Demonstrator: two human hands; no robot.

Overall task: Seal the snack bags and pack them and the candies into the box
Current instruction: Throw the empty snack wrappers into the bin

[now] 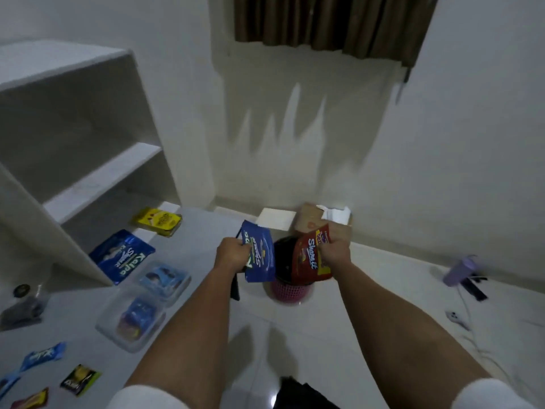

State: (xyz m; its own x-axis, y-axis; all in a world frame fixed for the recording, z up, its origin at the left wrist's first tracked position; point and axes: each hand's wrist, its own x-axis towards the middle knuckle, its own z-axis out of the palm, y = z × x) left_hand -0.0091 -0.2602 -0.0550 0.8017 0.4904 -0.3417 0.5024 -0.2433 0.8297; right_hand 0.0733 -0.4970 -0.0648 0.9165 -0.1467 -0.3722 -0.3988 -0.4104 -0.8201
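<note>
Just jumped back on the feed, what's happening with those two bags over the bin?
The person holds a snack bag in each hand above the pink basket: the left hand grips a blue bag, the right hand a red bag. Another blue bag, a yellow pack, two clear containers and loose candies lie on the floor to the left. A cardboard box sits by the wall behind.

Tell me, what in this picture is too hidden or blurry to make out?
- Pink basket: the blue bag and red bag cover it; contents hidden.
- Left hand also grips something dark; unidentifiable.
- Cardboard box: partly behind the red bag held by the right hand; inside unseen.
- Whether either bag is sealed: blurred.
- Candies at lower left: cut off by the edge.
</note>
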